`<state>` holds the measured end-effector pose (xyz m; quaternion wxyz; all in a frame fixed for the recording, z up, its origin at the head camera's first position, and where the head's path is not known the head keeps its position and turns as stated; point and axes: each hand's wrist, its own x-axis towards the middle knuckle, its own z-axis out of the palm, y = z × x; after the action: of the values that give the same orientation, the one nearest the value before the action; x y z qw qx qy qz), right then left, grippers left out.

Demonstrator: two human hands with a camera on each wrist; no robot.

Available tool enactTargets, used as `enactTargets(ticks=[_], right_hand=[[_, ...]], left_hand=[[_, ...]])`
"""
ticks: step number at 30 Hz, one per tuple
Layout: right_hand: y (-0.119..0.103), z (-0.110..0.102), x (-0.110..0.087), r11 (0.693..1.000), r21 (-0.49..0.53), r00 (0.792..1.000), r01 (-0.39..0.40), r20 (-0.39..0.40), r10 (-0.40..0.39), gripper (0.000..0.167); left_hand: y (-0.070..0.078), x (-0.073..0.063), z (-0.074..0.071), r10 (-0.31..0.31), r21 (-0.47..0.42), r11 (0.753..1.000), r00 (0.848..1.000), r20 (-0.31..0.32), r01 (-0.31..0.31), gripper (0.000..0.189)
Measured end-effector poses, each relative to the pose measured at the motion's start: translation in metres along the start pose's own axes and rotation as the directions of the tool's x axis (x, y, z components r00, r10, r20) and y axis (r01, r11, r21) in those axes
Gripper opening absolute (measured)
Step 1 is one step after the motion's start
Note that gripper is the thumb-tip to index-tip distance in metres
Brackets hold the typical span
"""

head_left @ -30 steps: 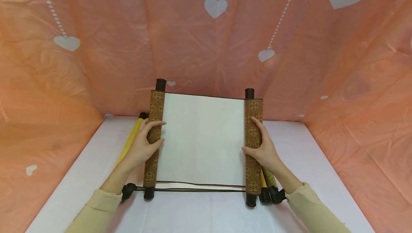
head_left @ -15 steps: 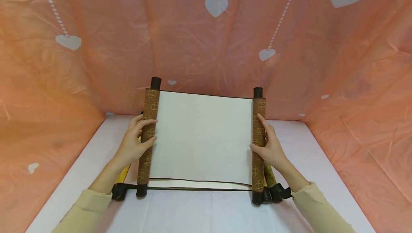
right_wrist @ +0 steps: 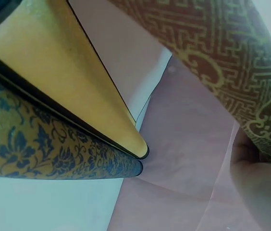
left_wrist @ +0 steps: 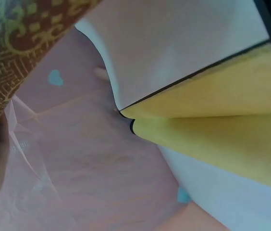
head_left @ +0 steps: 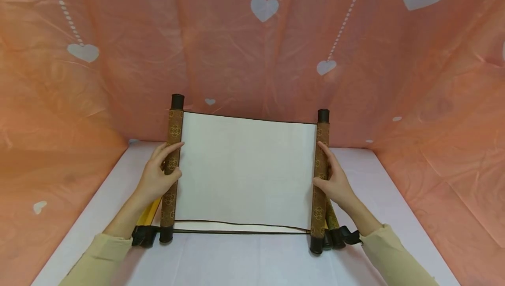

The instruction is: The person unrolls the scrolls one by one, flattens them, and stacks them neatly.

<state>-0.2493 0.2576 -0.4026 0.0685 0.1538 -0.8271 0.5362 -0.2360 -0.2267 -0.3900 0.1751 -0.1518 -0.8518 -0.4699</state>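
A hanging scroll with white paper (head_left: 248, 169) is spread between two brown, gold-patterned rolls with black end knobs. My left hand (head_left: 155, 178) grips the left roll (head_left: 168, 200), thumb and fingers around its sides. Likewise my right hand (head_left: 337, 185) holds the right roll (head_left: 318, 211). The wrist views show these brown rolls close up, the left roll (left_wrist: 25, 48) and right roll (right_wrist: 212, 62), each held by fingers partly out of frame. Below the held scroll lie a yellow roll (head_left: 148, 212) at left and a green-gold patterned roll (head_left: 332, 216) at right, mostly hidden.
In the right wrist view a yellow roll (right_wrist: 78, 86) lies alongside a blue-and-gold floral roll (right_wrist: 54, 139). Black end knobs (head_left: 145, 236) stick out near each forearm. A white table (head_left: 236, 262) lies underneath, and an orange heart-printed cloth (head_left: 236, 49) surrounds it.
My left hand has moved left and my right hand slightly right, carrying the rolls farther apart. More white paper shows between them, and both brown rolls look thinner.
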Motion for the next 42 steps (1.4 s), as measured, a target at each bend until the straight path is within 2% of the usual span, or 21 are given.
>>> enactTargets(ticks=[4, 8, 17, 22, 27, 31, 35, 39, 42], right_hand=[[-0.003, 0.001, 0.0, 0.999, -0.036, 1.0, -0.009, -0.022, 0.008, 0.104], [-0.006, 0.003, 0.001, 0.997, -0.077, 0.999, 0.016, -0.032, -0.019, 0.104], [-0.005, -0.007, 0.001, 0.983, -0.184, 1.0, 0.016, 0.019, -0.012, 0.118], [-0.003, -0.012, 0.0, 0.985, -0.17, 0.999, 0.026, 0.029, -0.021, 0.12], [-0.003, -0.015, -0.004, 0.996, -0.09, 1.0, -0.011, 0.018, 0.013, 0.12], [-0.004, -0.017, -0.007, 0.997, -0.034, 0.998, -0.063, 0.029, 0.064, 0.115], [-0.005, -0.019, -0.008, 0.995, 0.003, 0.995, -0.097, 0.029, 0.097, 0.111], [-0.005, -0.018, -0.007, 0.997, -0.003, 0.997, -0.08, 0.015, 0.08, 0.11], [-0.005, -0.017, -0.006, 0.999, -0.024, 0.999, -0.048, 0.011, 0.048, 0.108]], left_hand=[[0.0, 0.0, 0.001, -0.011, 0.008, 1.0, 0.999, -0.03, 0.012, 0.062], [0.0, 0.001, 0.001, -0.019, 0.03, 0.999, 0.999, -0.04, 0.02, 0.058], [0.002, -0.002, -0.008, -0.032, 0.093, 0.995, 0.999, -0.04, 0.036, 0.053], [0.001, -0.002, -0.014, 0.008, 0.129, 0.992, 0.999, -0.041, -0.003, 0.054], [-0.002, -0.004, -0.02, 0.004, 0.131, 0.991, 0.999, -0.044, 0.002, 0.072], [-0.006, -0.005, -0.022, 0.002, 0.097, 0.995, 0.999, -0.054, 0.004, 0.089], [-0.009, -0.005, -0.022, 0.023, 0.038, 0.999, 0.998, -0.051, -0.021, 0.094], [-0.01, -0.004, -0.022, 0.02, 0.025, 1.0, 0.999, -0.05, -0.019, 0.095], [-0.009, -0.002, -0.021, 0.023, 0.056, 0.998, 0.998, -0.052, -0.02, 0.093]])
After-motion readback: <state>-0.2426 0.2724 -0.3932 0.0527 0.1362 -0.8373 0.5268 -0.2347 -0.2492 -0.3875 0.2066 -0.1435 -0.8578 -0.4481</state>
